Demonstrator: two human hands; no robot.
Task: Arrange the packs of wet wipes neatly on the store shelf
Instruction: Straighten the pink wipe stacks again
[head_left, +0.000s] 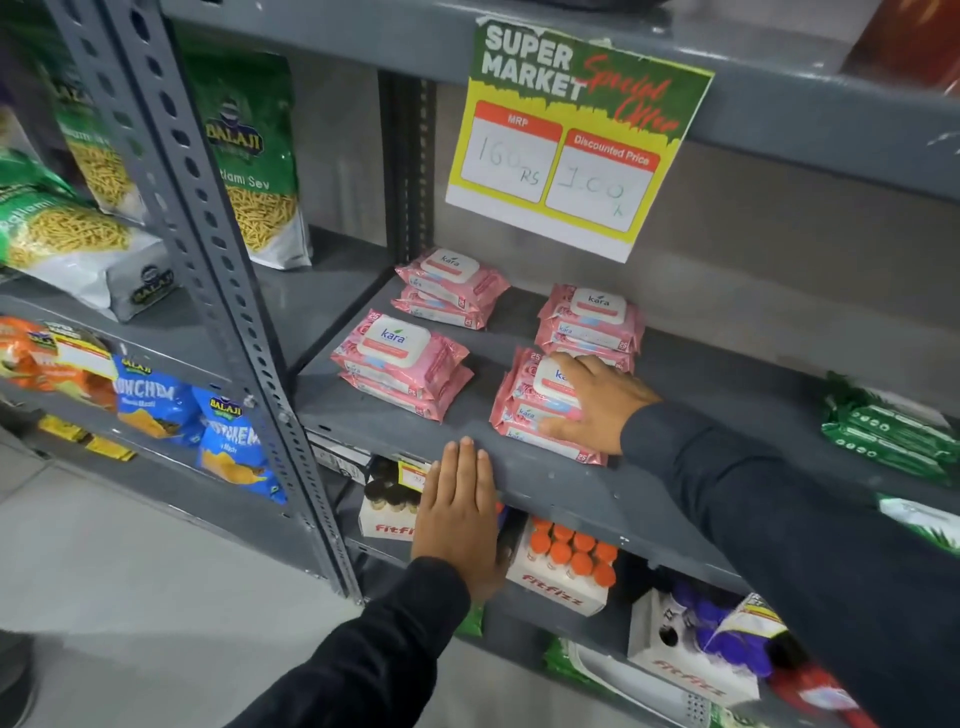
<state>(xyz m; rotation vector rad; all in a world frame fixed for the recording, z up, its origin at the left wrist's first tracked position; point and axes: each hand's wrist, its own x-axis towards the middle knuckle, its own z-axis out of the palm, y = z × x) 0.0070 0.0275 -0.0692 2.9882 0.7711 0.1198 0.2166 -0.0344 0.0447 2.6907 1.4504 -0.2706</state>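
Observation:
Pink Kara wet wipe packs lie in small stacks on the grey shelf. One stack is at the back left, one at the front left, one at the back right. My right hand rests flat on the front right stack, thumb against its front side, fingers spread over the top pack. My left hand lies flat, fingers together, against the shelf's front edge, holding nothing.
Green packs sit at the shelf's right end. A special-offer price sign hangs from the shelf above. Fitfizz bottle boxes fill the shelf below. Snack bags stand on the left rack behind a perforated upright.

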